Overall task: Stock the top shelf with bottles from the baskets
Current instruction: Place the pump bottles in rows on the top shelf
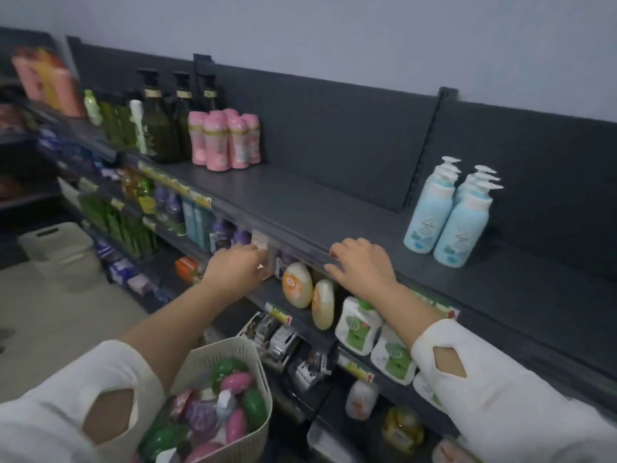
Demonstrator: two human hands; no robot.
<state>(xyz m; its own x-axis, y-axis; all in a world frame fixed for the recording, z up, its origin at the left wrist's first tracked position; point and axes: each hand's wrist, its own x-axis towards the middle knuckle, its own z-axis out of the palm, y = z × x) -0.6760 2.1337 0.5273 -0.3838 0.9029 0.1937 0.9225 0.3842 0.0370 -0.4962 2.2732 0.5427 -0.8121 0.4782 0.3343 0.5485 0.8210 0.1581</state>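
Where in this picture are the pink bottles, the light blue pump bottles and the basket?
pink bottles (217, 142): head view, body of a front bottle in the cluster.
light blue pump bottles (460, 228): head view, body of the nearest bottle.
basket (218, 353): head view, its perforated inner wall near the rim.

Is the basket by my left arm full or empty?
Nearly full: the basket holds pink, green and purple bottles close to its rim.

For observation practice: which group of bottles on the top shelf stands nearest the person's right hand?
The light blue pump bottles, right of the right hand; the pink bottles and dark green bottles stand farther left.
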